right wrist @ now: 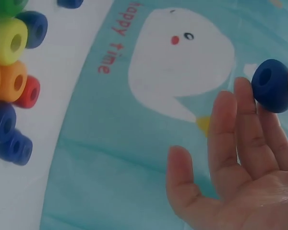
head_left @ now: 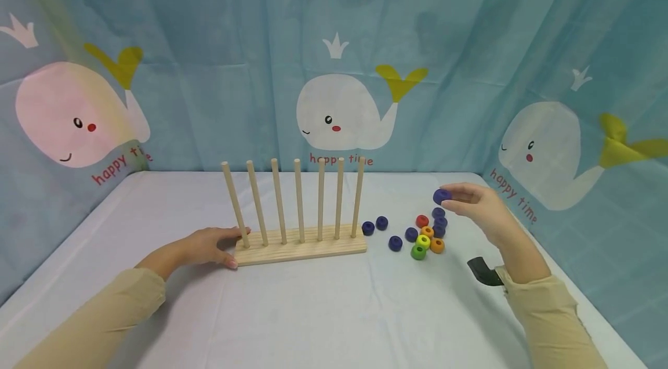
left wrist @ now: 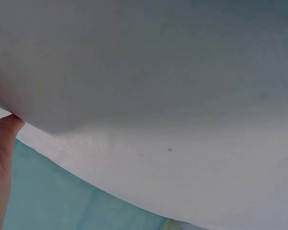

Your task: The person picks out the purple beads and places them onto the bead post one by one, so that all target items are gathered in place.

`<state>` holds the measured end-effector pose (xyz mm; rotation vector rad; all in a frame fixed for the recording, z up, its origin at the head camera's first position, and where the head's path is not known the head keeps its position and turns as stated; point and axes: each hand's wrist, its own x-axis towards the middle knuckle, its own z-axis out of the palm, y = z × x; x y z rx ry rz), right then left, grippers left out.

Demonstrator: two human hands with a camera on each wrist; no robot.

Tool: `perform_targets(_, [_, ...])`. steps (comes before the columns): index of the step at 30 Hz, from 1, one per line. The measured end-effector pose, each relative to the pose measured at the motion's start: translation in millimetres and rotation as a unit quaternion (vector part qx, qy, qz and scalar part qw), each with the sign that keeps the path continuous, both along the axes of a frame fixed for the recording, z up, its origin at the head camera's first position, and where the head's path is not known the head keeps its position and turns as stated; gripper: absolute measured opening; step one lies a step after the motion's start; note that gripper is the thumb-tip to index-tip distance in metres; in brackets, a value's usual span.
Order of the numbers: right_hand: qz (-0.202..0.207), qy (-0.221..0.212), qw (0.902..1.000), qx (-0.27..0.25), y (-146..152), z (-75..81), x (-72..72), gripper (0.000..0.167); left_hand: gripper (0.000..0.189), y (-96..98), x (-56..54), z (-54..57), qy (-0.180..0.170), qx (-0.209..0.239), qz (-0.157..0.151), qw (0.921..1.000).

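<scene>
A dark blue bead (right wrist: 271, 86) with a hole through it is pinched between thumb and fingers of my right hand (head_left: 477, 206), raised over the bead pile at the right. My left hand (head_left: 206, 246) rests at the left end of a wooden peg rack (head_left: 308, 249), thumb and fingers at either side of its base. Several upright pegs stand on the rack, all bare. Below the right hand lie more blue beads (head_left: 440, 223), a red bead (head_left: 421, 221), orange beads (head_left: 437, 245), a yellow bead (head_left: 423, 242) and a green bead (head_left: 418, 252). In the left wrist view only part of the left hand (left wrist: 2, 158) shows.
Two blue beads (head_left: 382, 223) lie near the rack's right end, and another blue bead (head_left: 395, 243) sits left of the pile. A white cloth (head_left: 292, 311) covers the table. Blue whale-print curtains (head_left: 219, 67) rise behind it and along both sides.
</scene>
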<state>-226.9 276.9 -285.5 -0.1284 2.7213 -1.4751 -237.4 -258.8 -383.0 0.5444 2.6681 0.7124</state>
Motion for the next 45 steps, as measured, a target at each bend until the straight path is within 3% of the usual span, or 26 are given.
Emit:
perform_targets(16, [0.015, 0.044, 0.9989, -0.011, -27, 18.3, 14.1, 0.054, 0.086, -1.8, -0.4, -0.7, 0.003, 0.004, 0.004, 1.0])
perform_targets(30, [0.019, 0.056, 0.9982, -0.005, -50, 24.8, 17.7, 0.048, 0.088, -2.1, -2.2, -2.8, -0.009, 0.007, 0.015, 0.9998])
perform_targets(45, [0.039, 0.085, 0.9952, -0.03, -80, 31.7, 30.8, 0.045, 0.086, 0.9, -1.5, 0.7, -0.001, -0.004, 0.003, 1.0])
